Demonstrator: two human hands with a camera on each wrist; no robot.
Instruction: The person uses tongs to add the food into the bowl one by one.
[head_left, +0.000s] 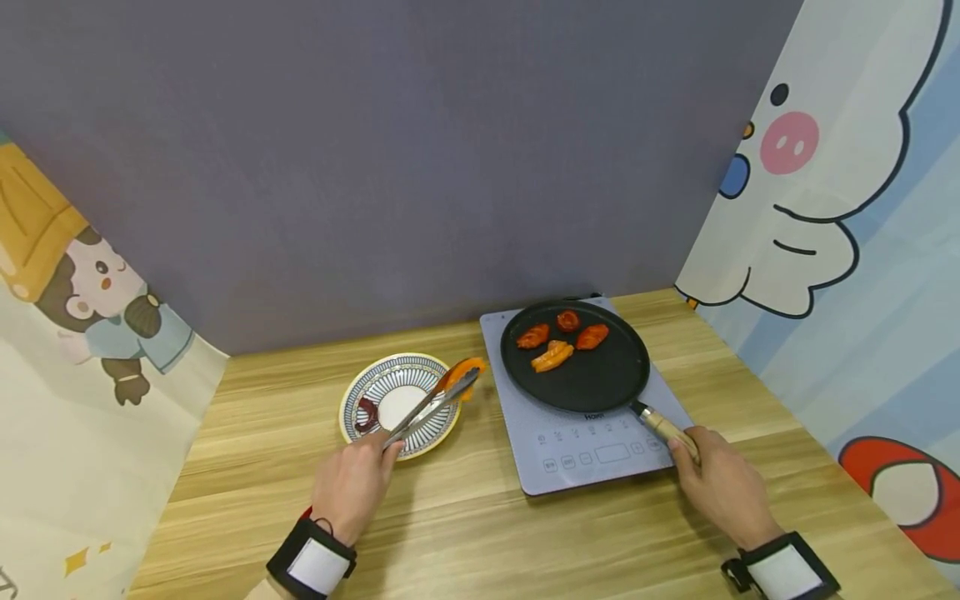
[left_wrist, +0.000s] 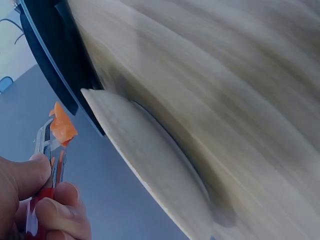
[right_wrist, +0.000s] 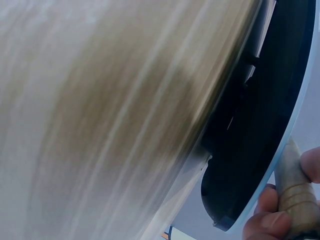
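My left hand (head_left: 352, 483) grips metal tongs (head_left: 423, 418) by their red-handled end, which shows in the left wrist view. Pinched in the tong tips is an orange piece of food (left_wrist: 63, 125), above the right rim of a patterned plate (head_left: 405, 451). A dark red curled piece (head_left: 367, 414) lies on the plate's left side. With curled fingers my right hand (head_left: 723, 483) holds the wooden handle (head_left: 670, 432) of a black frying pan (head_left: 592, 387). Several reddish-orange food pieces (head_left: 552, 357) lie in the pan's far left part.
Under the pan is a flat white induction cooktop (head_left: 555, 475) with touch controls along its near side. It stands on a wood-grain table (head_left: 465, 533). A grey partition (head_left: 420, 167) rises behind, and cartoon-printed panels (head_left: 885, 250) flank both sides.
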